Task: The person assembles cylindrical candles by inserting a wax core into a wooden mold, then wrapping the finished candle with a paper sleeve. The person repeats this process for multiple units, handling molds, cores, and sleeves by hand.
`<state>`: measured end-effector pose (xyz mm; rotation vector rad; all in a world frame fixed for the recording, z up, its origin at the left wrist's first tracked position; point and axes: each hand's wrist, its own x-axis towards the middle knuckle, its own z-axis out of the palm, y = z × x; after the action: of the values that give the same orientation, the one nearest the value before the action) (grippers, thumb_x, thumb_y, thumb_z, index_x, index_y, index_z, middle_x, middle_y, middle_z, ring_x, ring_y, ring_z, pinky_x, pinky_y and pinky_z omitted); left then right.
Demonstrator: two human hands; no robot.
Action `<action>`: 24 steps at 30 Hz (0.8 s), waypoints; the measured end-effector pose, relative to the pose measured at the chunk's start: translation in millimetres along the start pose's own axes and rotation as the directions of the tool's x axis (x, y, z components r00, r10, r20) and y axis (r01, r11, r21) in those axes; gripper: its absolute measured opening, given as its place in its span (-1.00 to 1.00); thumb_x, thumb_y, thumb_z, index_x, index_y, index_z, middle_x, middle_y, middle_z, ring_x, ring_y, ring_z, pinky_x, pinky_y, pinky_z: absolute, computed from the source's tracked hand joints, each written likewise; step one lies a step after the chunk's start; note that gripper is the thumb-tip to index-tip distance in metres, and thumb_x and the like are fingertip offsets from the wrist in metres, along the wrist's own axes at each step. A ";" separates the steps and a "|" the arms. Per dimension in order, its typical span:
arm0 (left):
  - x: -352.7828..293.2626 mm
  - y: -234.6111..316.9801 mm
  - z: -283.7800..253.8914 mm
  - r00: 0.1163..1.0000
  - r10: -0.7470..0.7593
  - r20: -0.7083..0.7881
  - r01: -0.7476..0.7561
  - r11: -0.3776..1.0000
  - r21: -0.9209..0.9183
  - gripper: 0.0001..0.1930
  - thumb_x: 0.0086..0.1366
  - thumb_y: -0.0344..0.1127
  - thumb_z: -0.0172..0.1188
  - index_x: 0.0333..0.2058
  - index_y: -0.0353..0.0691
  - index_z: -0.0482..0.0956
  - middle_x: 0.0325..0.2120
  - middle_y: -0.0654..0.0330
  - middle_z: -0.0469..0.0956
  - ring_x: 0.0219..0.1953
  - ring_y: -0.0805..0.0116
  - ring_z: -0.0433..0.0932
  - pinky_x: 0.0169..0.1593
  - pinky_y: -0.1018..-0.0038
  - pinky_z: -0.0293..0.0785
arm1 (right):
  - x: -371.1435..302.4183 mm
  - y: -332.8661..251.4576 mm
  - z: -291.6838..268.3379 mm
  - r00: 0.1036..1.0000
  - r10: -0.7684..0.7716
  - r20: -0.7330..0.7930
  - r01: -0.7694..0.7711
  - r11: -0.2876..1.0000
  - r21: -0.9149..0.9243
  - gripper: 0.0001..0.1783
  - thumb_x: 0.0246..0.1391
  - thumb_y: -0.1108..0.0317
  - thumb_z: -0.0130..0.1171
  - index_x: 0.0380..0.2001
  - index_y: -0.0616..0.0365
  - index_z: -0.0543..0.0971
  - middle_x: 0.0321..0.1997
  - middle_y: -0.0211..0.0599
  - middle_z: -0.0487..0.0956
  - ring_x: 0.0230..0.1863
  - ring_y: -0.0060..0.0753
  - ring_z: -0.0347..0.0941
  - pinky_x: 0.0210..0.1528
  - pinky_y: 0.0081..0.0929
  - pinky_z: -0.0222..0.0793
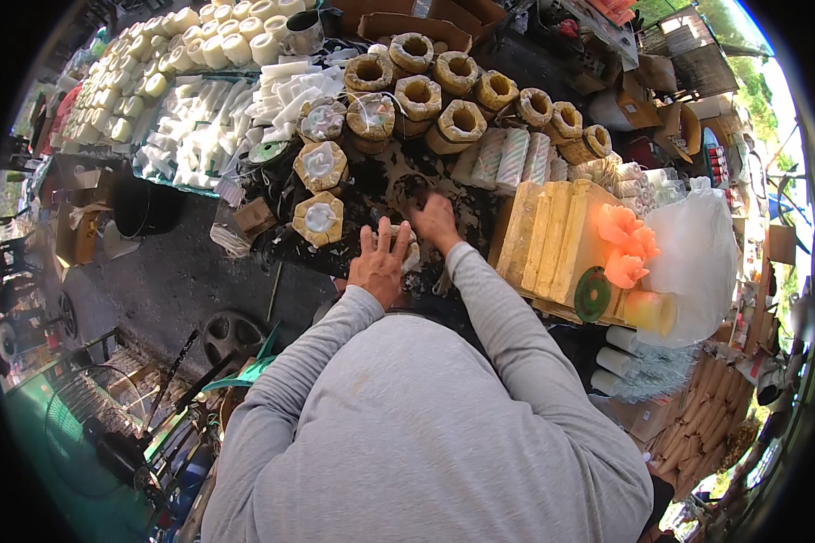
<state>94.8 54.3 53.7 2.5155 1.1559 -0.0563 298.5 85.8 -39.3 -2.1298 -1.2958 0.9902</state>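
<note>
- Person in grey top point(426, 434) bends over dark worktop point(364, 210), both hands near its front edge.
- L hand point(378, 273): fingers spread, tips pointing away from body; hand at L side of a whitish piece point(411, 253), partly covering it. Exact contact hard to tell.
- Whitish piece sits on worktop just R of L hand, below R hand; shape mostly hidden.
- R hand point(436, 223): a bit farther fwd, fingers curled; can't tell if pinching anything, tips hidden. Dark round thing point(413, 186) right by it, unclear.
- L of hands: two hex. moulds point(319, 217) w/ whitish centres, one behind the other.
- Beyond: group of hollow yellowish hex. moulds point(418, 100), upright, openings up.
- R side: yellowish slabs point(539, 231) standing side by side, orange petal-like pcs point(627, 246), green disc point(592, 294), clear plastic bag point(693, 262).
- Far L: white sticks point(195, 136) in a heap, rows of pale cylinders point(235, 50) behind.
</note>
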 end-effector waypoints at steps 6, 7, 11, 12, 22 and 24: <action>2.5 -7.8 -20.0 0.995 0.035 0.089 -0.025 0.994 -0.111 0.15 -0.11 -0.24 0.64 0.49 -0.01 0.20 0.41 -0.07 0.19 0.39 -0.28 0.25 0.20 0.03 0.63 | 72.1 -0.9 48.2 0.984 -0.054 -0.169 -0.037 0.869 -0.493 0.08 -0.03 -0.39 0.40 0.38 0.17 0.47 0.45 0.19 0.42 0.48 0.18 0.32 0.44 0.08 0.29; 3.2 -9.6 -20.5 0.997 0.057 0.052 -0.051 0.992 -0.118 0.13 -0.14 -0.23 0.65 0.45 -0.04 0.24 0.41 -0.06 0.22 0.37 -0.23 0.29 0.18 0.03 0.63 | 75.8 -5.5 50.7 0.981 -0.011 -0.192 -0.099 0.828 -0.552 0.16 -0.08 -0.43 0.42 0.42 0.14 0.42 0.51 0.16 0.36 0.51 0.19 0.27 0.46 0.15 0.25; -1.1 -14.7 -18.8 0.994 0.097 0.045 -0.089 0.982 -0.166 0.16 -0.19 -0.27 0.65 0.45 -0.08 0.24 0.38 -0.05 0.28 0.33 -0.21 0.36 0.17 0.05 0.64 | 77.9 -24.9 45.0 0.983 0.105 -0.148 -0.169 0.824 -0.541 0.31 -0.21 -0.48 0.48 0.50 0.09 0.31 0.61 0.06 0.22 0.58 0.19 0.14 0.47 0.30 0.15; -5.4 -17.2 -18.1 0.993 0.117 0.013 -0.114 0.983 -0.144 0.13 -0.17 -0.27 0.63 0.44 -0.09 0.25 0.37 -0.06 0.28 0.32 -0.22 0.36 0.14 0.06 0.66 | 78.2 -28.2 41.8 0.986 0.101 -0.134 -0.161 0.804 -0.572 0.30 -0.21 -0.47 0.48 0.49 0.09 0.32 0.60 0.04 0.25 0.57 0.17 0.17 0.47 0.29 0.15; -19.8 -46.6 -10.8 0.995 0.075 -0.065 -0.086 0.979 -0.186 0.11 -0.14 -0.26 0.60 0.45 -0.12 0.26 0.38 -0.08 0.28 0.34 -0.20 0.35 0.21 0.05 0.60 | 107.4 -40.4 2.7 0.962 0.243 0.123 -0.154 0.859 -0.488 0.06 -0.24 -0.34 0.53 0.32 -0.01 0.56 0.33 -0.08 0.60 0.35 0.05 0.53 0.34 0.05 0.44; -19.5 -44.3 -8.7 0.996 0.075 -0.043 -0.080 0.986 -0.145 0.12 -0.13 -0.24 0.61 0.46 -0.13 0.25 0.37 -0.09 0.27 0.34 -0.22 0.34 0.24 0.07 0.58 | 107.8 -43.2 4.8 0.981 0.187 0.055 -0.138 0.865 -0.482 -0.06 -0.28 -0.29 0.56 0.17 -0.01 0.66 0.19 -0.08 0.68 0.18 0.01 0.65 0.18 -0.02 0.57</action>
<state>48.1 69.6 51.5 2.4374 1.0353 0.0939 302.7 201.5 -49.4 -2.6265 -1.5574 0.9224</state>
